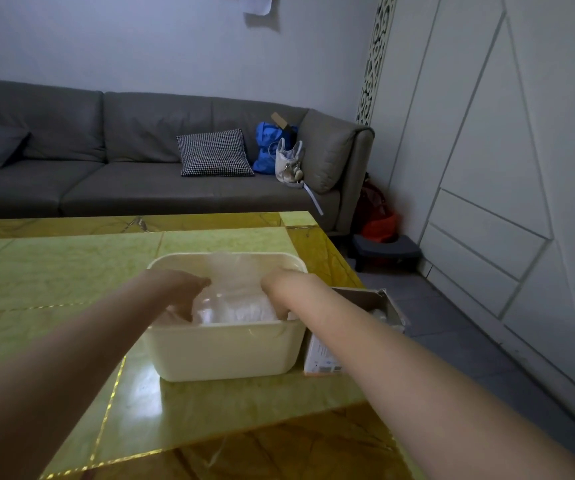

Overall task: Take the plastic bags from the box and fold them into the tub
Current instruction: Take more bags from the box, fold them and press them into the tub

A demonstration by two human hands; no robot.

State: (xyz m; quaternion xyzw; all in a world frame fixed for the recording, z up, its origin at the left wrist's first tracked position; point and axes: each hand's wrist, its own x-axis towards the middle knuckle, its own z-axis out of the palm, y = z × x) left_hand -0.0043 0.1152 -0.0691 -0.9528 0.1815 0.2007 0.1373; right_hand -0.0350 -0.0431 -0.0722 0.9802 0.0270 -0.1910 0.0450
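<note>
A cream plastic tub (223, 355) stands on the table in front of me. Crumpled clear and white plastic bags (234, 306) fill it, and one clear bag sticks up above the far rim. My left hand (184, 292) reaches down into the tub at the left side of the bags. My right hand (279, 289) dips in at their right side. Both touch the bags, but the fingertips are hidden by the plastic and the tub wall. An open cardboard box (365, 303) lies just right of the tub, with white plastic showing inside.
The yellow-green marble-pattern table (71, 271) ends close behind the box on the right, with grey floor beyond. A grey sofa (140, 161) with a checked cushion and bags stands behind the table. White panelled cupboards line the right wall.
</note>
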